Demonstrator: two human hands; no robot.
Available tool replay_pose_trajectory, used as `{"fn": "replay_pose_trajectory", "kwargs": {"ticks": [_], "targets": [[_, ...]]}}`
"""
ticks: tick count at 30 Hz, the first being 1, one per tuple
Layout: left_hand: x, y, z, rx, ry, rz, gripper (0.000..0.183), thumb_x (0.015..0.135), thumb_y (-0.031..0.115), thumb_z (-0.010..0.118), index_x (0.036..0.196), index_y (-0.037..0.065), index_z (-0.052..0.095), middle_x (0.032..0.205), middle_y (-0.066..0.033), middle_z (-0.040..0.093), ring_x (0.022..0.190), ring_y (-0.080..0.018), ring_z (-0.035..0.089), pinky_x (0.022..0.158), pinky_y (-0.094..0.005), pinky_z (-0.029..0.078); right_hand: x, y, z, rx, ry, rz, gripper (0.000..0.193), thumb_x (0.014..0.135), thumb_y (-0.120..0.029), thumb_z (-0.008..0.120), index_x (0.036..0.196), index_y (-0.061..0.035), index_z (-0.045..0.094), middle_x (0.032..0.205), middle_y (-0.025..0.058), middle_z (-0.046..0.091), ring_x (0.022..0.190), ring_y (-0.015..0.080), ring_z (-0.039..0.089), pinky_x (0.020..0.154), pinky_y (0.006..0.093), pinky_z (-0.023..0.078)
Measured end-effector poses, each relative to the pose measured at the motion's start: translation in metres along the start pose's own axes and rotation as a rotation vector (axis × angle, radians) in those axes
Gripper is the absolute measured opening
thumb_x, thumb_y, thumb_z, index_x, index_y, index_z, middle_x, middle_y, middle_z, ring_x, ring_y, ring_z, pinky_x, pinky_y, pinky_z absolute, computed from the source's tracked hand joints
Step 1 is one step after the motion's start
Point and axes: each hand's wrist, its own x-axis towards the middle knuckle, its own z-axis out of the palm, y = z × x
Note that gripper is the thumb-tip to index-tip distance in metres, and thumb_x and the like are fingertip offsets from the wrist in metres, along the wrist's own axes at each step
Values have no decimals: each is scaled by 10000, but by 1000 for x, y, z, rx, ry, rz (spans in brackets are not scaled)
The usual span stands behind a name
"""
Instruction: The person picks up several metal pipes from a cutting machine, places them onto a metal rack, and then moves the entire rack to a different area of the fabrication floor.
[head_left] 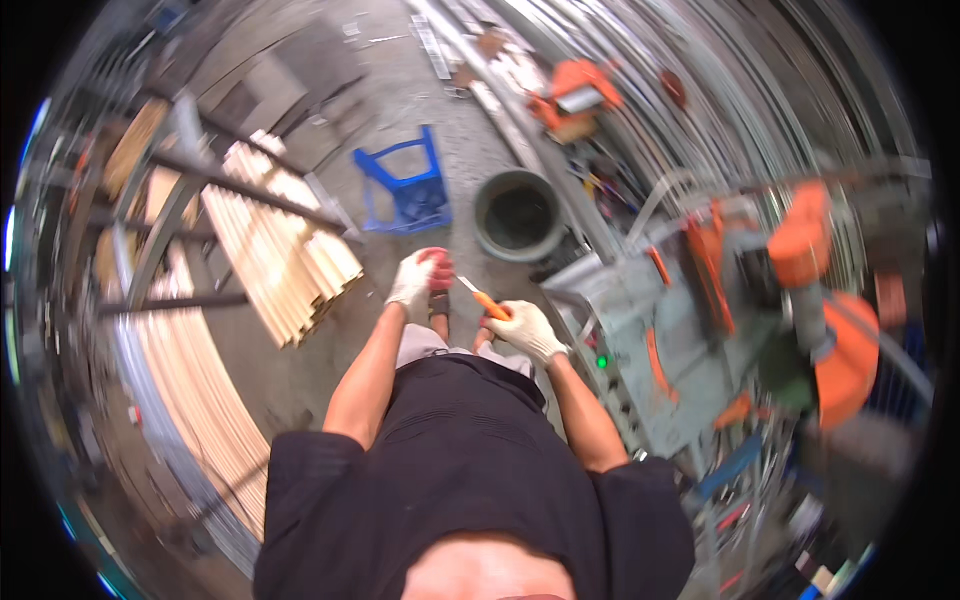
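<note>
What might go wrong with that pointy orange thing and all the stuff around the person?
The right hand grips an orange-handled tool, and its metal end points toward the left hand. If it slipped, it might poke that hand, though both wear gloves.

The round bucket and blue stool stand on the floor just ahead, so someone stepping forward while watching their hands might trip.

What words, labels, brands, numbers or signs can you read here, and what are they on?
None: no readable text shows anywhere in this picture.
Orange-handled tool in the right hand: too small to tell whether the handle is marked.
Blue stool and round tub: no lettering I can make out.
Orange-and-grey machine: too blurred to read any markings.
</note>
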Motion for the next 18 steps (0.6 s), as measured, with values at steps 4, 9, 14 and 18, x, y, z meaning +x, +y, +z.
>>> {"fn": "replay_pose_trajectory", "kwargs": {"ticks": [4,9,14,18], "targets": [[29,-11,-14,-141,162,21,448,1033,193,635,1405,1,475,1336,-158,572,1106,-262,661,902,-386,619,4,-22,12,-155,156,30,502,813,-508,750,1020,-51,745,892,161,745,855,337,731,770,428,539],[3,22,73,353,-525,43,673,1005,397,669,1515,47,403,1496,-125,493,1312,-261,544,1068,-450,491,59,-2,25,296,638,86,572,832,-416,752,1229,-16,654,1194,256,696,1146,414,662,977,460,520],[8,61,113,94,-539,183,610,1050,425,598,1499,43,442,1483,-120,528,1343,-251,540,1122,-433,456,79,-1,23,150,872,-345,673,863,-271,755,1424,24,529,1445,249,570,1268,366,616,1089,422,478],[4,120,122,32,-618,387,436,1039,378,624,1304,34,581,1085,-104,740,1060,-245,707,979,-417,547,24,2,-89,1270,533,-393,345,1007,-184,637,1279,30,652,1210,118,704,1092,208,691,951,358,584]]}}
